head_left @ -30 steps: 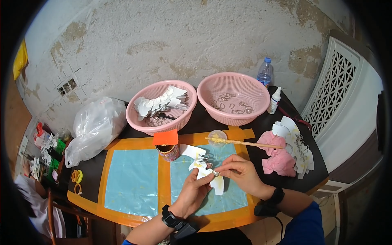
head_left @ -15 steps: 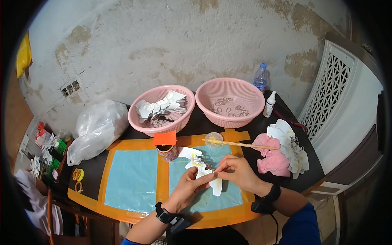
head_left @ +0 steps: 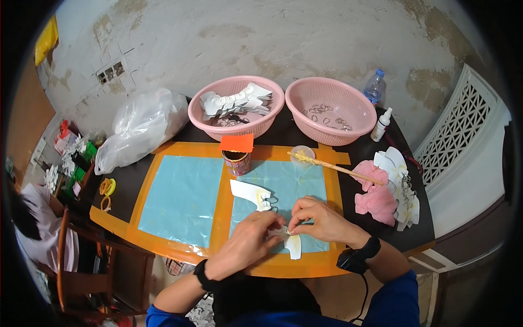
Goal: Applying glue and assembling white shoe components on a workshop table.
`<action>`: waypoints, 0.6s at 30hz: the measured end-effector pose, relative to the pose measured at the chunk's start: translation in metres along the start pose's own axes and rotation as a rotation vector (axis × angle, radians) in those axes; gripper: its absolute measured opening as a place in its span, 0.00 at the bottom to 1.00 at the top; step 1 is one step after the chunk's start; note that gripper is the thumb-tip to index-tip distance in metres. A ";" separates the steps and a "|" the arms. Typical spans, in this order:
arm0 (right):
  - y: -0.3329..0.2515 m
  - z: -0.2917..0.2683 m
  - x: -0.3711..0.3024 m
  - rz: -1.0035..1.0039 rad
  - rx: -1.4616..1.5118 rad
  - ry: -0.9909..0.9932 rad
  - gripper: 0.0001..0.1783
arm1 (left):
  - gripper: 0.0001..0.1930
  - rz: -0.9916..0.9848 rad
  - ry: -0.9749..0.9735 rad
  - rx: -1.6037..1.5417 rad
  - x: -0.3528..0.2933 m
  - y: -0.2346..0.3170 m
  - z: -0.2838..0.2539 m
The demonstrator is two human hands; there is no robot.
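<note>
Over the right-hand blue sheet [head_left: 313, 185], both my hands are closed on a white piece with yellow smears [head_left: 293, 248]. My left hand [head_left: 251, 240] pinches its left side, so that part is mostly hidden. The thumb and forefinger of my right hand [head_left: 318, 219] press together at its top edge. Whatever small part lies between the fingertips is too covered to make out. Just beyond my left hand lies another white curved piece [head_left: 248, 192], with yellow marks and a thin metal ring [head_left: 274, 203] at its right end.
Behind stand a pink basket of white pieces [head_left: 200, 122] and a pink basket with metal rings [head_left: 310, 133]. Nearer are an orange-topped can [head_left: 238, 164] and a small tub [head_left: 298, 159] with a stick [head_left: 348, 171]. Pink cloth [head_left: 376, 204] lies right. A person [head_left: 41, 229] sits at left.
The camera view has shifted, so the table sits higher in the picture. My left hand has turned more back-upward over the white piece. The other white piece now shows more fully.
</note>
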State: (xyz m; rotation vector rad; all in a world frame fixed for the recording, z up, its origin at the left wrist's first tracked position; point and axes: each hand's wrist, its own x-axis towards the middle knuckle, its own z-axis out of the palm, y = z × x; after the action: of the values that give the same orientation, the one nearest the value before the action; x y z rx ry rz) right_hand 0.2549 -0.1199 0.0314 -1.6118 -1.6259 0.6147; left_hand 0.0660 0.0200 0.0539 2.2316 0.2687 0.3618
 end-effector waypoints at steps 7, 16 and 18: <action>-0.001 -0.001 -0.002 -0.169 -0.091 0.020 0.04 | 0.15 -0.003 -0.100 -0.004 0.012 -0.007 0.018; 0.002 -0.008 0.000 -0.374 -0.193 -0.018 0.03 | 0.08 0.126 -0.050 0.016 0.017 -0.013 0.024; 0.005 -0.008 0.001 -0.388 -0.193 -0.011 0.03 | 0.08 0.133 -0.091 0.079 0.021 -0.011 0.021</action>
State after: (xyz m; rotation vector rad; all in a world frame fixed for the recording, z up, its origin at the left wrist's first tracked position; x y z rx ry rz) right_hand 0.2643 -0.1203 0.0330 -1.3667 -1.9867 0.2718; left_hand 0.0919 0.0182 0.0362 2.3437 0.0872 0.3244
